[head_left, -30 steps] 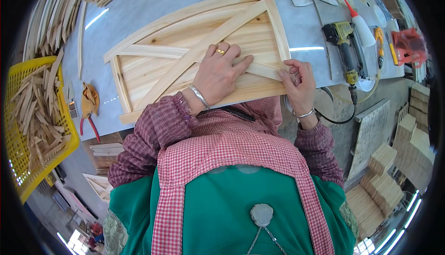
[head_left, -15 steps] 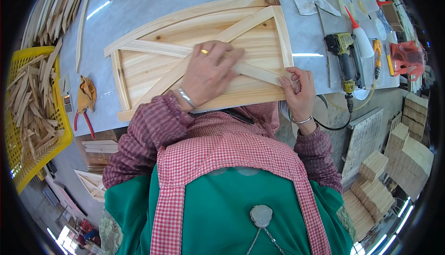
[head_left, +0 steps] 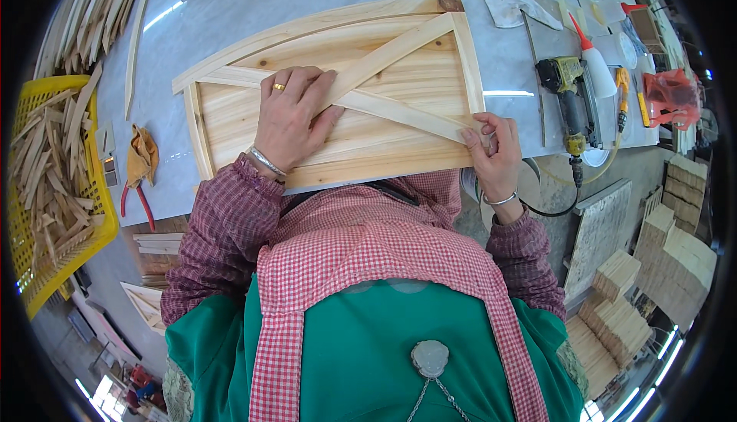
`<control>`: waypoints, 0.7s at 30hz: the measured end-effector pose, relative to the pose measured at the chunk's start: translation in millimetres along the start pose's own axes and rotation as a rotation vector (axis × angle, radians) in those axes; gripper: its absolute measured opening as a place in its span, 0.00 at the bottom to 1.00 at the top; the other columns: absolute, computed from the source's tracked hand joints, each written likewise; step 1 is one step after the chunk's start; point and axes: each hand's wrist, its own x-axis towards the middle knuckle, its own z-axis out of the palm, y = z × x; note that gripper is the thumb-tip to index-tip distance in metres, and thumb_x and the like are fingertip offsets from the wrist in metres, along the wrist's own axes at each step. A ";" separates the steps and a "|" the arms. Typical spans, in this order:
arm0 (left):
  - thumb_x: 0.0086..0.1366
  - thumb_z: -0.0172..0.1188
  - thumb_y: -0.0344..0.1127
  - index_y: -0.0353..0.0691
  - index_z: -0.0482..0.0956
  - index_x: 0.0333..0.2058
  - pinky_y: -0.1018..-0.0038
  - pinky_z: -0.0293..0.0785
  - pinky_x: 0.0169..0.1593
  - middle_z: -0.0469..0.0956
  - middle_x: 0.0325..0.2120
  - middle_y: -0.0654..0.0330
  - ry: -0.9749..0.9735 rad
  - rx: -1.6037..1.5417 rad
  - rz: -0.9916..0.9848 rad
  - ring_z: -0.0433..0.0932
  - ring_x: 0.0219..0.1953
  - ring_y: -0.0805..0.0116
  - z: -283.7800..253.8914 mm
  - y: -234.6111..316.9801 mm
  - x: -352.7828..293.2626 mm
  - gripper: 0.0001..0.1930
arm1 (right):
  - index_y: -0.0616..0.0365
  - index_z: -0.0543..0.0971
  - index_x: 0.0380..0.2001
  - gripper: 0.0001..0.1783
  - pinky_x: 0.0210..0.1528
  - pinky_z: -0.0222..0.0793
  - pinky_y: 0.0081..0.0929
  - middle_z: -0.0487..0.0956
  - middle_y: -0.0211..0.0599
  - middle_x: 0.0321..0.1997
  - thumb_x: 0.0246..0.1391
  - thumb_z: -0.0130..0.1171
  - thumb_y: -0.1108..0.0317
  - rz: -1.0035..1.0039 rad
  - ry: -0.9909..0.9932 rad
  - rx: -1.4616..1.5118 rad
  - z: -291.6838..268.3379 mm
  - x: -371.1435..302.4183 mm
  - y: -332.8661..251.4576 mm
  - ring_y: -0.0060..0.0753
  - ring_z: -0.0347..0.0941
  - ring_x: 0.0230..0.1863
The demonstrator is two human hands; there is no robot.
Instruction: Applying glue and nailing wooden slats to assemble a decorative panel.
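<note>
A pale wooden panel [head_left: 269,130] with a curved top rail and raised side rails lies on the worktable before me. One long diagonal wooden strip [head_left: 395,52] crosses it, rising to the upper right. A second wooden strip [head_left: 407,116] slopes from the middle down to the lower right corner; a short piece continues the cross on the left. My left hand [head_left: 295,119] rests palm down over the crossing's left side, thumb apart from the fingers. At the lower right corner, my right hand [head_left: 495,152] pinches the sloping strip's end between thumb and fingers.
A nail gun [head_left: 566,103] with a hose and a white glue bottle [head_left: 597,69] with a red nozzle stand at right. Red-handled pliers [head_left: 140,199] lie left. Beyond is a yellow basket [head_left: 107,222] of wood offcuts. Stacked wooden pieces [head_left: 614,307] sit below the table's right side.
My left hand has slid left along the strip from the panel's middle, uncovering the crossing. My right hand stays at the corner.
</note>
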 end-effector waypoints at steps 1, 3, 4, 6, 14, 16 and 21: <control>0.51 0.62 0.38 0.38 0.75 0.45 0.63 0.60 0.49 0.73 0.40 0.58 -0.003 0.002 -0.003 0.69 0.44 0.60 -0.1 -0.2 -0.2 0.22 | 0.58 0.77 0.40 0.16 0.25 0.53 0.17 0.63 0.27 0.27 0.47 0.66 0.66 0.004 -0.004 -0.001 0.0 0.0 0.0 0.20 0.54 0.23; 0.51 0.61 0.37 0.39 0.75 0.45 0.63 0.60 0.49 0.73 0.40 0.58 -0.003 -0.010 -0.003 0.69 0.44 0.60 -1.1 -0.7 -0.1 0.21 | 0.58 0.77 0.40 0.16 0.25 0.53 0.17 0.63 0.27 0.27 0.47 0.66 0.66 0.007 -0.008 -0.002 0.0 0.1 0.2 0.19 0.54 0.23; 0.51 0.60 0.36 0.39 0.75 0.45 0.63 0.60 0.50 0.73 0.39 0.59 -0.004 -0.022 -0.003 0.69 0.43 0.61 -1.9 -1.0 0.0 0.21 | 0.58 0.77 0.40 0.16 0.24 0.53 0.16 0.63 0.27 0.27 0.47 0.66 0.66 0.011 -0.010 -0.005 0.1 0.0 0.6 0.19 0.54 0.22; 0.51 0.60 0.35 0.39 0.75 0.45 0.63 0.60 0.50 0.73 0.39 0.59 -0.005 -0.032 -0.004 0.70 0.43 0.61 -2.3 -1.2 -0.1 0.20 | 0.58 0.77 0.40 0.16 0.24 0.52 0.16 0.63 0.26 0.27 0.48 0.66 0.66 0.018 -0.015 -0.009 -0.2 -0.2 1.3 0.18 0.53 0.22; 0.51 0.59 0.34 0.39 0.75 0.45 0.62 0.59 0.50 0.72 0.38 0.61 -0.009 -0.044 -0.008 0.70 0.43 0.62 -1.1 -0.3 1.1 0.20 | 0.58 0.77 0.39 0.15 0.22 0.51 0.15 0.63 0.26 0.28 0.48 0.65 0.67 0.039 -0.048 -0.003 -3.5 1.6 0.1 0.17 0.52 0.21; 0.51 0.59 0.34 0.39 0.75 0.45 0.62 0.59 0.50 0.72 0.38 0.61 -0.012 -0.045 -0.005 0.70 0.43 0.62 -1.0 -1.2 1.2 0.20 | 0.58 0.77 0.39 0.14 0.22 0.52 0.16 0.64 0.27 0.28 0.48 0.65 0.68 0.018 -0.052 -0.032 -3.3 2.4 -1.0 0.17 0.54 0.20; 0.50 0.59 0.34 0.39 0.75 0.45 0.62 0.59 0.50 0.72 0.37 0.60 -0.005 -0.059 -0.002 0.69 0.43 0.61 -0.2 -2.5 2.2 0.21 | 0.59 0.77 0.38 0.12 0.20 0.57 0.18 0.67 0.31 0.30 0.49 0.63 0.71 -0.072 -0.088 -0.146 -0.6 3.6 -12.5 0.18 0.58 0.18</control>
